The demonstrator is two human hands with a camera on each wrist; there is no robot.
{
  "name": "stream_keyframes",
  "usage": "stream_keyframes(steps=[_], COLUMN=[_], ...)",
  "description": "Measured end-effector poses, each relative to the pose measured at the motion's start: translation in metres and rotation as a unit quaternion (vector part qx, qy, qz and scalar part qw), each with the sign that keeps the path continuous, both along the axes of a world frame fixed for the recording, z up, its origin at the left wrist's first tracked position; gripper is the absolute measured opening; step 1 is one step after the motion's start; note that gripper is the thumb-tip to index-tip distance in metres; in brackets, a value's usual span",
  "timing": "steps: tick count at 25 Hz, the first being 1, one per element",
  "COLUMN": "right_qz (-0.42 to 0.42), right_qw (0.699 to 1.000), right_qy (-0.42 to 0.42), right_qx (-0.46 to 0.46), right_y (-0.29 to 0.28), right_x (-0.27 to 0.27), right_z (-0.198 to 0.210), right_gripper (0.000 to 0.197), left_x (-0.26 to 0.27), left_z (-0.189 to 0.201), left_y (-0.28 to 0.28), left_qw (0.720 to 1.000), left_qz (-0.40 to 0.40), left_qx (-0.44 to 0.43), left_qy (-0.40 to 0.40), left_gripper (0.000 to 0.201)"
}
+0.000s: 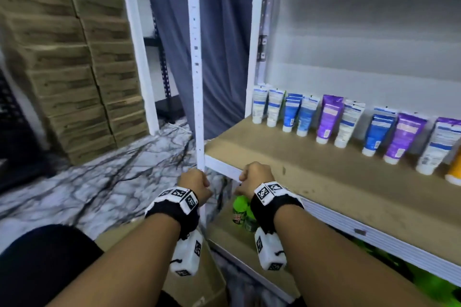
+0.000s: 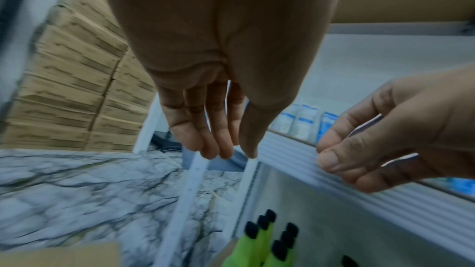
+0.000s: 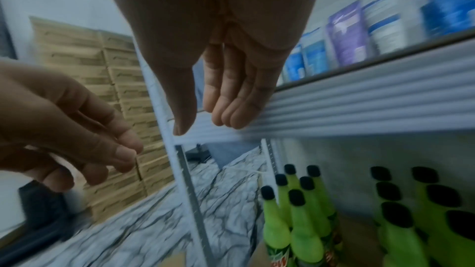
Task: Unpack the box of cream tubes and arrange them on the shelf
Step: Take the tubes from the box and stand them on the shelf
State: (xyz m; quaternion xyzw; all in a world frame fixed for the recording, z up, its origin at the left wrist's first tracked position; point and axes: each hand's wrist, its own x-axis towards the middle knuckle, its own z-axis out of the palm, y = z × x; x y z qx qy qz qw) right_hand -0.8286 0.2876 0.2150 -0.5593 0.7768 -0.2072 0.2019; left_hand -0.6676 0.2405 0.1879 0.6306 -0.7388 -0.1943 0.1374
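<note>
Cream tubes (image 1: 349, 122), white, blue and purple, stand cap-down in a row along the back of the brown shelf board (image 1: 287, 157). My left hand (image 1: 199, 182) hangs by the shelf's front left corner post, fingers (image 2: 221, 129) loosely curled and holding nothing. My right hand (image 1: 245, 178) is just right of it at the shelf's white front rail (image 3: 359, 98), fingers (image 3: 231, 98) relaxed and empty. Part of an open cardboard box (image 1: 199, 279) shows below my left wrist; what it contains is hidden.
Green bottles (image 3: 295, 220) with black caps fill the lower shelf. A white upright post (image 1: 195, 70) rises at the shelf corner. Stacked cardboard cartons (image 1: 74, 70) stand at the left on the marble floor (image 1: 99, 182). An orange tube (image 1: 455, 169) ends the row.
</note>
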Motion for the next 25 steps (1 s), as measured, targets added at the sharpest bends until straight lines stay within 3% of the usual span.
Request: stream_keyframes(steps=[3, 5, 8, 11, 13, 18, 22, 25], right_qz=[0.095, 0.141, 0.218, 0.315, 0.365, 0.416, 0.487, 0.557], right_qw=[0.993, 0.985, 0.966, 0.924, 0.895, 0.836, 0.765, 0.692], right_qy=[0.032, 0.036, 0.037, 0.056, 0.065, 0.057, 0.109, 0.166], right_qx=[0.057, 0.095, 0.138, 0.208, 0.246, 0.353, 0.407, 0.429], right_y=[-0.025, -0.039, -0.062, -0.074, -0.08, -0.084, -0.071, -0.057], right_x=[0.044, 0.065, 0.101, 0.141, 0.166, 0.227, 0.261, 0.27], right_z=[-0.032, -0.055, -0.099, -0.149, -0.192, -0.289, -0.369, -0.412], right_gripper=[0.033, 0.03, 0.029, 0.03, 0.03, 0.006, 0.032, 0.063], left_x=[0.045, 0.073, 0.119, 0.157, 0.177, 0.229, 0.231, 0.223], left_z=[-0.032, -0.062, -0.127, -0.182, -0.196, -0.268, -0.321, -0.338], left_y=[-0.008, -0.021, -0.043, -0.048, -0.033, 0.003, -0.005, -0.011], left_qw=[0.996, 0.988, 0.97, 0.957, 0.942, 0.905, 0.889, 0.885], left_qz=[0.021, 0.019, 0.046, 0.093, 0.119, 0.224, 0.228, 0.229], left_qx=[0.074, 0.13, 0.209, 0.249, 0.29, 0.349, 0.385, 0.384], left_qy=[-0.046, -0.083, -0.115, -0.119, -0.118, -0.094, -0.101, -0.129], left_gripper=[0.02, 0.012, 0.016, 0.016, 0.021, 0.008, 0.029, 0.035])
